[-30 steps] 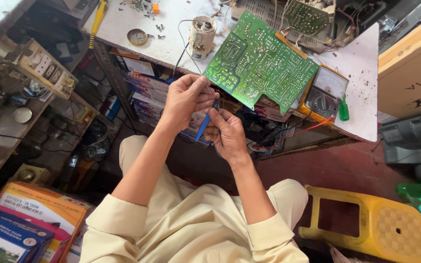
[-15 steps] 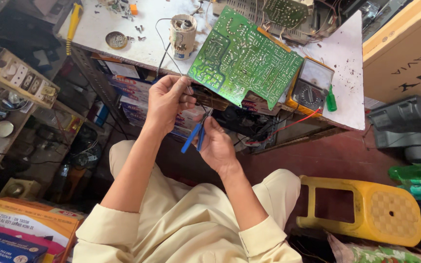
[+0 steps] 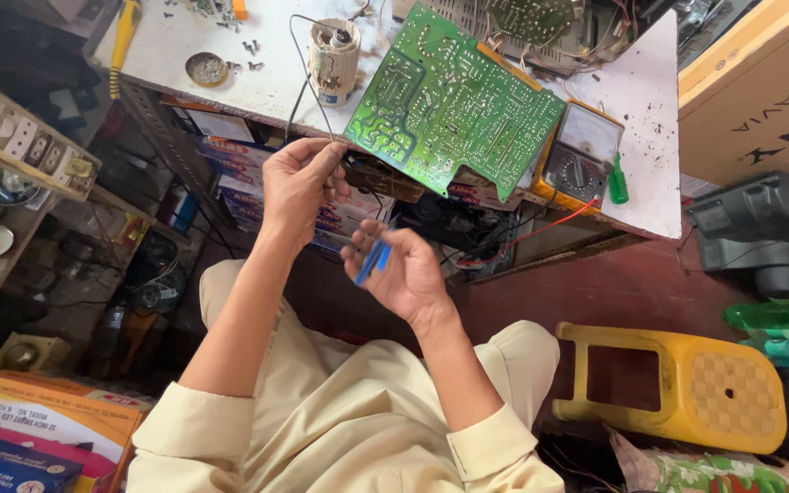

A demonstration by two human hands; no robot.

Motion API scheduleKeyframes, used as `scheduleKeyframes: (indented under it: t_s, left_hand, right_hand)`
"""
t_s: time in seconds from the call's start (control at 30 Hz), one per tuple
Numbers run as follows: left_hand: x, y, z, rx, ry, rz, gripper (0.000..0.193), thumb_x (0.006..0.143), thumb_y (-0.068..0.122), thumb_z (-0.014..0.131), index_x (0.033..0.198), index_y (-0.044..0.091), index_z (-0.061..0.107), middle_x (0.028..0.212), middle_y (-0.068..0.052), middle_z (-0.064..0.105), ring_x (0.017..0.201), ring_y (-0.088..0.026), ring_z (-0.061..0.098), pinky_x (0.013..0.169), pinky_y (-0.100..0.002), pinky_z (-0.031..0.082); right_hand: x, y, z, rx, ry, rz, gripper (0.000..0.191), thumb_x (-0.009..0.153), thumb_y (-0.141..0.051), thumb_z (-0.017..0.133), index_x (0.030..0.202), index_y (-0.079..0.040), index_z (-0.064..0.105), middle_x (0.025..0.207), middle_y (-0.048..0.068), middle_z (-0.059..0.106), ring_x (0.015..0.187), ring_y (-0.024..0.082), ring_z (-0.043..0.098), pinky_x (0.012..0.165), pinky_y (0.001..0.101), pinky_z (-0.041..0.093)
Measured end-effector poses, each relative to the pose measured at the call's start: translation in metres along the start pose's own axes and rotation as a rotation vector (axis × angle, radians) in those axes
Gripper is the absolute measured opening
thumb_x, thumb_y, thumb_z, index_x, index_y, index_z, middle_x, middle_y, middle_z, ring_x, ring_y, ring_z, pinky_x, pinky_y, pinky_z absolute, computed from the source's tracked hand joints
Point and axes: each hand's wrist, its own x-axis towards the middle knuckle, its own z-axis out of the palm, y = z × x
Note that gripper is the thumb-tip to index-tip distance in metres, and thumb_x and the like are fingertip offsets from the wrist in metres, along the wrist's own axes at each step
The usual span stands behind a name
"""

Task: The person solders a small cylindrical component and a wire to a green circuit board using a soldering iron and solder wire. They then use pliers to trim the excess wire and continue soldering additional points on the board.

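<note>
A small round tin (image 3: 205, 68) with grey bits stands near the left edge of the white surface (image 3: 267, 78). The green circuit board (image 3: 454, 105) hangs over its front edge. Left hand (image 3: 299, 183) pinches a thin black wire (image 3: 308, 78); right hand (image 3: 404, 269) holds a blue-handled tool (image 3: 373, 258) below that edge.

The circuit board (image 3: 454, 110) at the worktop's (image 3: 636, 91) front edge is glossy green laminate, dotted with dull solder. The worktop itself is matt white, scuffed and speckled. The tool (image 3: 372, 260) in the right hand (image 3: 404, 274) has a smooth blue plastic handle. The stool (image 3: 678, 383) is smooth yellow plastic.
</note>
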Motion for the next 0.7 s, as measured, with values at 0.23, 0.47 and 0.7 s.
scheduleKeyframes:
  t_s: [0.23, 0.47, 0.7]
  left_hand:
    - [0.001, -0.002, -0.002, -0.043, 0.010, 0.002, 0.015, 0.098, 0.014, 0.069, 0.100, -0.001, 0.065, 0.075, -0.005, 0.067, 0.063, -0.016, 0.071, 0.058, -0.029, 0.061]
    - [0.000, -0.007, -0.001, -0.081, -0.012, -0.038, 0.013, 0.099, 0.011, 0.068, 0.099, 0.000, 0.062, 0.079, -0.004, 0.065, 0.072, -0.016, 0.072, 0.070, -0.031, 0.066]
    - [0.001, -0.006, 0.001, -0.172, 0.010, -0.087, 0.013, 0.097, 0.008, 0.070, 0.096, -0.002, 0.063, 0.080, -0.007, 0.067, 0.073, -0.019, 0.074, 0.071, -0.033, 0.067]
  right_hand:
    - [-0.009, 0.017, -0.013, 0.042, 0.208, 0.260, 0.045, 0.083, -0.024, 0.060, 0.124, -0.007, 0.058, 0.114, 0.017, 0.065, 0.110, 0.048, 0.063, 0.088, 0.0632, 0.051]
    - [-0.020, 0.009, 0.001, -0.208, 0.267, 0.052, 0.043, 0.088, -0.014, 0.059, 0.128, -0.029, 0.059, 0.107, 0.010, 0.067, 0.101, 0.036, 0.067, 0.083, 0.0509, 0.055]
    - [-0.023, 0.000, 0.040, -1.383, 0.146, -0.557, 0.019, 0.104, -0.024, 0.062, 0.112, -0.007, 0.066, 0.079, 0.002, 0.066, 0.073, 0.010, 0.062, 0.067, 0.0292, 0.053]
